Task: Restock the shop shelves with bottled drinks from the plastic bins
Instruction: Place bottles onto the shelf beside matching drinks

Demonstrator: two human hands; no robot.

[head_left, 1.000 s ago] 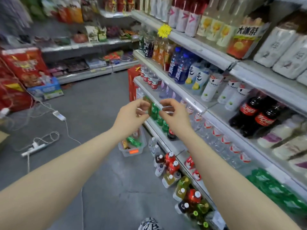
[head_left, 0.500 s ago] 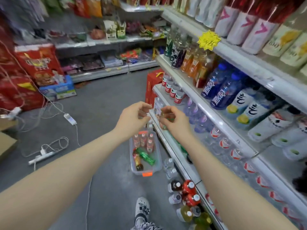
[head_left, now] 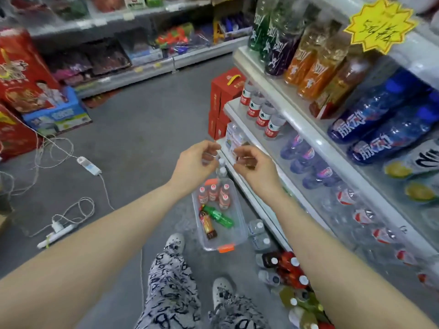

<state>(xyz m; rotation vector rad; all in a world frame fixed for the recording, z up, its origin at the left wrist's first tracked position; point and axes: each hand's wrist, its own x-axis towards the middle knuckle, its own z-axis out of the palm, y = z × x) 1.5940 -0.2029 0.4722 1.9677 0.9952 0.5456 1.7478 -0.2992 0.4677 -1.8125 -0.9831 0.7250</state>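
Note:
A clear plastic bin (head_left: 234, 216) with an orange clasp stands on the floor against the shelf base. In it are several small red-labelled bottles (head_left: 213, 193), a green bottle (head_left: 219, 217) and a brown bottle (head_left: 208, 226), the last two lying flat. My left hand (head_left: 196, 161) and my right hand (head_left: 255, 166) hover close together above the bin's far end, fingers loosely curled, with nothing visible in either. The shelves (head_left: 297, 119) on the right carry red-labelled water bottles (head_left: 262, 115), blue bottles (head_left: 380, 117) and orange bottles (head_left: 308, 67).
Loose bottles (head_left: 287, 269) crowd the floor by the shelf base at lower right. Red boxes (head_left: 225, 91) stand at the shelf's far end. A power strip and cables (head_left: 57, 231) lie on the floor at left. My legs and shoes (head_left: 173, 276) are just behind the bin.
The view has moved along the aisle and tilted down, so the bin is nearer and below my hands. Both hands stay held out together, fingers curled.

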